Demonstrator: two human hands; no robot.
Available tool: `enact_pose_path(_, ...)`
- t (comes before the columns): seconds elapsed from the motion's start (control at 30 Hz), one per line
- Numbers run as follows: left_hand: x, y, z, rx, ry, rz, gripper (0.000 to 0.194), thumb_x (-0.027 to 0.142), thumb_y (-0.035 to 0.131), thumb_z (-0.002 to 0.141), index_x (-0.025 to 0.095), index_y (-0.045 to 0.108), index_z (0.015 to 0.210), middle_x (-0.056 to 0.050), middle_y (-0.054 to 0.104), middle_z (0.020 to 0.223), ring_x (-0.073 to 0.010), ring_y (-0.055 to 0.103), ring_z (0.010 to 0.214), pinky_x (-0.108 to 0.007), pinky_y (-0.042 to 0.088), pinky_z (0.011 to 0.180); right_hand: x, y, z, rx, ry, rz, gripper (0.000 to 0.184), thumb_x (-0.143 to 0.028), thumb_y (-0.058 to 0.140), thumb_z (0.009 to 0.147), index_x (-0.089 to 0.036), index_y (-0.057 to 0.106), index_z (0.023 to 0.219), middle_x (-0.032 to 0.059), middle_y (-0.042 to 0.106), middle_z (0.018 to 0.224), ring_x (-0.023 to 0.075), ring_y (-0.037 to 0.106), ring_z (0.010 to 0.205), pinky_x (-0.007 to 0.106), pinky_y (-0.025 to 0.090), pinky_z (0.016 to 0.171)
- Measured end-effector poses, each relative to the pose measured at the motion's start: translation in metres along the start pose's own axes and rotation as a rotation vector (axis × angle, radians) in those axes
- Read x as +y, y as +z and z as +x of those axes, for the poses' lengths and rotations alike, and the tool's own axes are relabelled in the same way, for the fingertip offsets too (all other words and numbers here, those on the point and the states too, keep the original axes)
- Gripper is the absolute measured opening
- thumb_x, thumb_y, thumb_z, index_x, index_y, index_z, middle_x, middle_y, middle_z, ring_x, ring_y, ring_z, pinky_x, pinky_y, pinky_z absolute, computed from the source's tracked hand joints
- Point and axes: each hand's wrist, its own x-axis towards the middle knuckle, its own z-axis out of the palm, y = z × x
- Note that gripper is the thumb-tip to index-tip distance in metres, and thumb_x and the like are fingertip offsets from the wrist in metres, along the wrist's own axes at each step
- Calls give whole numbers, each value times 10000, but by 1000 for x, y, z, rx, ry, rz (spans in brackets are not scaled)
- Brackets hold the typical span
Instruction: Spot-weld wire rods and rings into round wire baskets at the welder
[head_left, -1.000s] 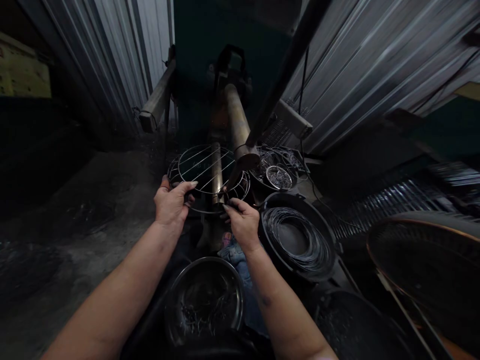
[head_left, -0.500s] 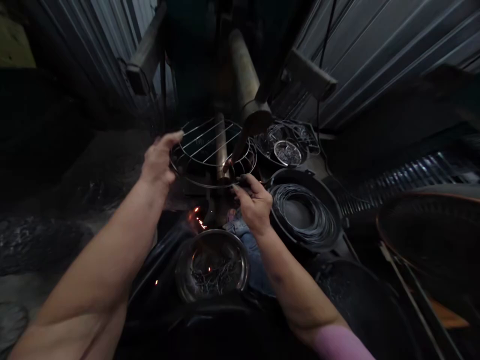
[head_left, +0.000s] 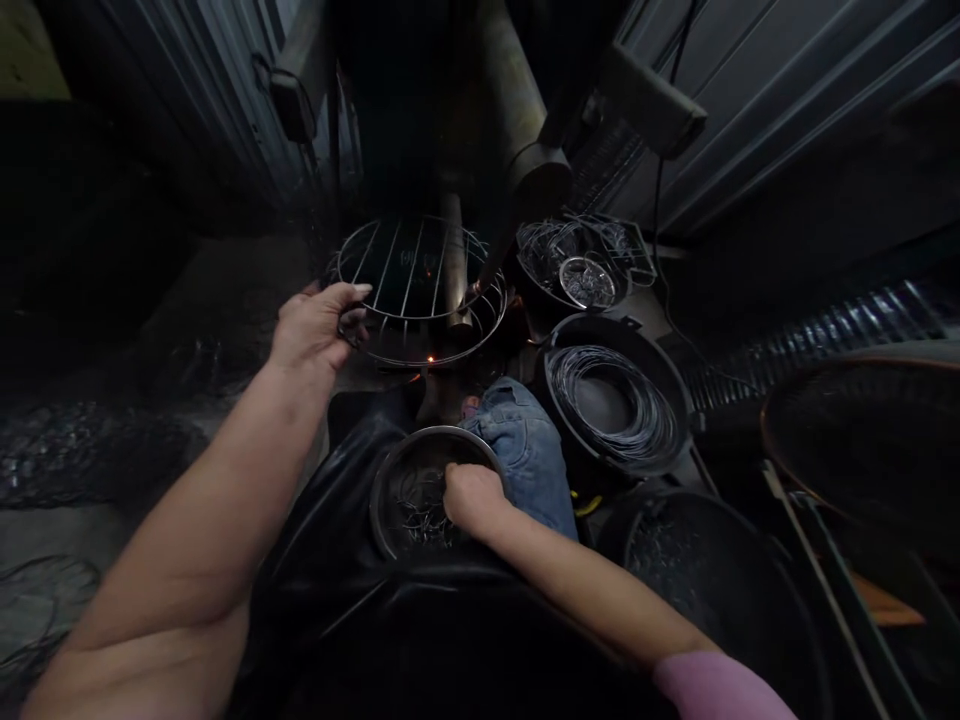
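Observation:
A round wire basket frame (head_left: 417,290) sits on the horizontal arm (head_left: 453,265) of a dark welding machine, with a small orange glow under its near edge. My left hand (head_left: 313,322) grips the frame's left rim, thumb and fingers closed on the wires. My right hand (head_left: 466,495) reaches down into a steel bowl (head_left: 397,470) on my lap that holds several short wire pieces; its fingers are curled into the pile and what they hold is hidden.
A black tub with a coil of wire (head_left: 609,400) stands right of my knee. Behind it lies a tangle of wire parts and a small shiny dish (head_left: 586,280). Another dark tub (head_left: 675,550) sits at lower right. Corrugated metal walls (head_left: 787,90) close in both sides.
My right hand left the frame's near rim and dropped into the steel bowl. My left hand turned the frame, so its cross wires now run away from me. The sparks faded.

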Motion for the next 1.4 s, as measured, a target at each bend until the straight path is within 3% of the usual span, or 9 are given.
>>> enact_pose_path(0.2, 2, -2, -14, -51, 119, -26, 394, 95, 732, 449, 194, 437, 689, 50, 483, 527, -88, 443, 428, -208, 374, 390, 10, -25, -16, 23, -130, 104, 262, -128, 533, 765, -216, 740, 897, 65, 709, 951, 201, 649, 916, 246, 467, 778)
enact_pose_path(0.33, -1, -4, -14, -75, 140, -54, 386, 125, 755, 435, 183, 489, 709, 46, 511, 540, -84, 452, 429, -206, 378, 389, 24, -51, -14, 95, -297, 530, 276, -87, 544, 717, -191, 746, 873, 27, 712, 870, 169, 642, 849, 231, 468, 783)
enact_pose_path(0.4, -5, -4, -15, -77, 145, -66, 399, 136, 771, 432, 179, 515, 734, 45, 532, 567, -88, 474, 440, -209, 389, 397, 30, -69, -5, 222, -336, 807, 205, -159, 566, 748, -182, 740, 854, 12, 698, 777, 165, 634, 746, 238, 484, 698)
enact_pose_path(0.5, -10, -2, -17, -82, 147, -94, 417, 141, 785, 421, 173, 535, 754, 43, 551, 598, -95, 498, 451, -211, 394, 399, 33, -101, 14, 562, -319, 1037, 187, -300, 597, 792, -187, 731, 859, 11, 659, 712, 155, 593, 621, 250, 480, 598)
enact_pose_path(0.6, -15, 2, -17, -107, 157, -112, 407, 147, 794, 435, 165, 554, 763, 41, 558, 622, -91, 503, 462, -206, 395, 401, 27, -130, 32, 847, -281, 984, 186, -305, 581, 817, -207, 727, 877, 16, 640, 725, 155, 590, 635, 264, 486, 630)
enact_pose_path(0.67, -16, 4, -18, -121, 162, -108, 417, 146, 799, 446, 167, 575, 797, 38, 574, 662, -91, 519, 484, -201, 401, 411, 22, -140, 42, 929, -268, 892, 175, -256, 568, 807, -213, 730, 857, 23, 649, 742, 165, 603, 684, 276, 489, 681)
enact_pose_path(0.8, -16, 9, -18, -132, 180, -108, 426, 155, 802, 459, 173, 599, 834, 35, 586, 709, -88, 532, 510, -198, 415, 426, 15, -138, 57, 951, -247, 975, 166, -244, 578, 781, -211, 730, 840, 28, 676, 765, 180, 617, 720, 294, 500, 715)
enact_pose_path(1.1, -18, 15, -14, -161, 216, -101, 435, 153, 802, 466, 187, 618, 859, 10, 616, 803, -93, 556, 559, -181, 404, 431, 16, -124, 64, 862, -140, 1520, 236, -349, 678, 718, -140, 687, 827, 1, 621, 561, 136, 562, 473, 225, 450, 441)
enact_pose_path(1.4, -14, 19, -8, -169, 202, -90, 436, 154, 800, 462, 190, 633, 862, 7, 613, 796, -103, 564, 562, -189, 406, 425, 18, -128, 65, 849, -139, 1577, 231, -352, 707, 668, -148, 668, 769, 1, 636, 553, 149, 599, 490, 233, 487, 465)
